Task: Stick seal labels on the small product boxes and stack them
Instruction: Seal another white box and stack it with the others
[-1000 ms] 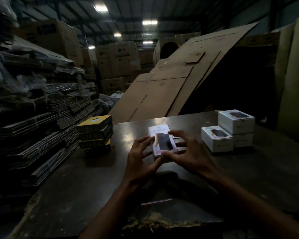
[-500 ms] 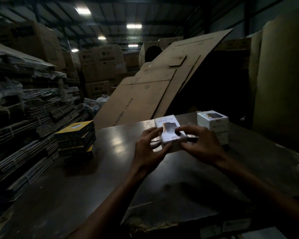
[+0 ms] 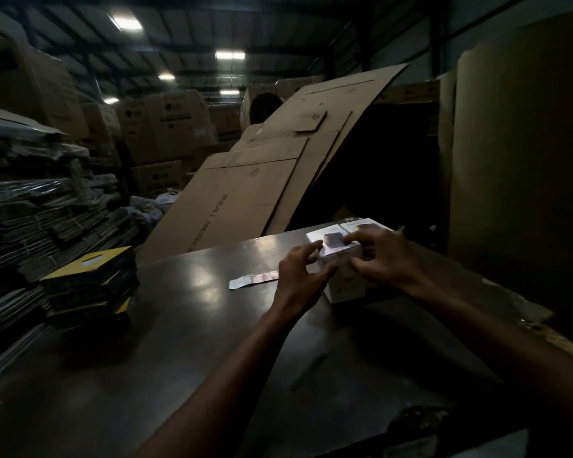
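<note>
A small white product box (image 3: 332, 241) lies on top of another white box (image 3: 346, 285) at the far right of the dark table (image 3: 192, 325). My left hand (image 3: 303, 276) grips its near left corner and my right hand (image 3: 382, 259) holds its right side, fingers over the top. A second white stack (image 3: 361, 223) stands right behind, partly hidden by my right hand. A strip of seal labels (image 3: 253, 280) lies flat on the table, left of my left hand.
A pile of yellow and black flat boxes (image 3: 90, 285) sits at the table's left edge. Bundled flat cartons (image 3: 30, 226) are stacked beyond it. A large flattened cardboard sheet (image 3: 272, 173) leans behind the table, and a cardboard wall (image 3: 523, 160) rises on the right.
Both hands carried the white box from the table's middle to the right and set it on the front white box. The label strip, hidden before, now shows on the table.
</note>
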A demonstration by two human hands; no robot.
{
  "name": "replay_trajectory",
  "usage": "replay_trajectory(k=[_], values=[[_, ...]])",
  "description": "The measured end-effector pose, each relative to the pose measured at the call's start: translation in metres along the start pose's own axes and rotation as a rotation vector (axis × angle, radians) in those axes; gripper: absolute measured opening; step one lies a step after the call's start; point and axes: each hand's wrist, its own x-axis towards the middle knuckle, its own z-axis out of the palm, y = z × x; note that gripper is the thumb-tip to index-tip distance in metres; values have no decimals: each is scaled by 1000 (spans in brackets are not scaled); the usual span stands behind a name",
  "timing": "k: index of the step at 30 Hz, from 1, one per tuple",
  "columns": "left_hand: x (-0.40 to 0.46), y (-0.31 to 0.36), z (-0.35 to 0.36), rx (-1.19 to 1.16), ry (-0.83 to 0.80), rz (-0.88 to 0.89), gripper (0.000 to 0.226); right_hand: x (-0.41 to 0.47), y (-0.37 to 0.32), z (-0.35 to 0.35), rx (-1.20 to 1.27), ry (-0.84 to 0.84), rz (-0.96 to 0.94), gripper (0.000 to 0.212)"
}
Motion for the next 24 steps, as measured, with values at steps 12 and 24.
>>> replay_trajectory(k=[12,24], values=[[11,-14,18,50,-48,56,56,10,14,6,-193,-13,-59,38],[11,-19,21,31,-84,12,57,8,18,8,-164,-15,-65,33]])
